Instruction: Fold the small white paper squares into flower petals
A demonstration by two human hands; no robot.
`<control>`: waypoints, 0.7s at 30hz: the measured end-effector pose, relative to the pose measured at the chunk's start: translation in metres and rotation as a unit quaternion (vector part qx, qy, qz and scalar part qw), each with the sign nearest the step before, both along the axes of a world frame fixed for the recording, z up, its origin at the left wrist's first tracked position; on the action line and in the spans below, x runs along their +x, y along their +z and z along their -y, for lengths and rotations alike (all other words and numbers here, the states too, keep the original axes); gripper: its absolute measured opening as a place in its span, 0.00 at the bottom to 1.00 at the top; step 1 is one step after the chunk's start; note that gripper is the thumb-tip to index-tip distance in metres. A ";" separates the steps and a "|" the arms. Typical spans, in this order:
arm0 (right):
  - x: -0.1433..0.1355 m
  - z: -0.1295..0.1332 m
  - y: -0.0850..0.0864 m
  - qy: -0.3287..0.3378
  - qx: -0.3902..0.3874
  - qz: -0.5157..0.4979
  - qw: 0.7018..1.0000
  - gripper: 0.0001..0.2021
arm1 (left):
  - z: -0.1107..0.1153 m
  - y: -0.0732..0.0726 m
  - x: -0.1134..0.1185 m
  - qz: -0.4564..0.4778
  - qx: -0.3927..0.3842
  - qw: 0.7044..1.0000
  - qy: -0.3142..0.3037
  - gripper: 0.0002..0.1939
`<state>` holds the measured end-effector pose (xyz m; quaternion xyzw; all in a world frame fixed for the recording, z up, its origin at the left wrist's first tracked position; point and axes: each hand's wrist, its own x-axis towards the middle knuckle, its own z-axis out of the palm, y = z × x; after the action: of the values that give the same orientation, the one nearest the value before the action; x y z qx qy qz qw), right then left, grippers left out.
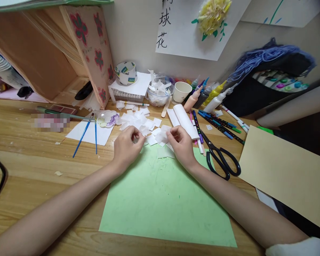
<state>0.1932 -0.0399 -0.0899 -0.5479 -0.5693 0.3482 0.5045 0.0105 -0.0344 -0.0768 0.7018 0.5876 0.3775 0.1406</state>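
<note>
Across the bottom centre, flat on the wooden table point(77, 199), a green sheet point(168, 202). At the right edge, a tan sheet point(288, 177), partly over a white one.

Just above the green sheet's middle, at its far edge, both hands, apart from each other. Left hand point(126, 147) narrow, thumb and finger drawn together; impossible to tell whether around anything. Right hand point(182, 147) narrow too, fingertips right at a thin white scrap; impossible to tell whether gripped or only touched.

White paper scraps point(137, 121) in a loose heap at the centre, between the hands and just beyond, some close to the fingertips of both. One pale scrap point(164, 153) flat on the green sheet, just beside the right hand.

Right of the right hand, black-handled scissors point(220, 158), then pens point(220, 124) and a curled white paper point(182, 121). Left of the left hand, two blue brushes point(82, 137) on white paper.

Farther, at upper centre, a clear bowl point(160, 95) of scraps, a paper cup point(181, 93) and a tape roll point(126, 74). On the wall, a yellow paper flower point(213, 16).
</note>
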 end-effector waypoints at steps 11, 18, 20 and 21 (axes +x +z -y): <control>-0.004 0.008 0.011 0.043 0.099 0.154 0.982 0.03 | 0.003 0.002 0.004 -0.126 0.058 0.984 -0.113 0.05; -0.005 0.007 0.004 0.038 0.075 0.284 0.955 0.08 | 0.004 0.000 0.004 -0.173 0.038 0.973 -0.150 0.03; -0.005 0.006 0.002 0.024 0.070 0.290 0.954 0.10 | 0.003 0.000 0.004 -0.168 0.038 0.974 -0.150 0.02; -0.004 0.006 0.002 0.019 0.070 0.290 0.954 0.10 | 0.003 0.000 0.004 -0.158 0.037 0.976 -0.147 0.02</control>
<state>0.1888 -0.0459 -0.0881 -0.5775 -0.7244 0.1434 0.3481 0.0145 -0.0369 -0.0764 0.8358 0.4789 0.2581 0.0737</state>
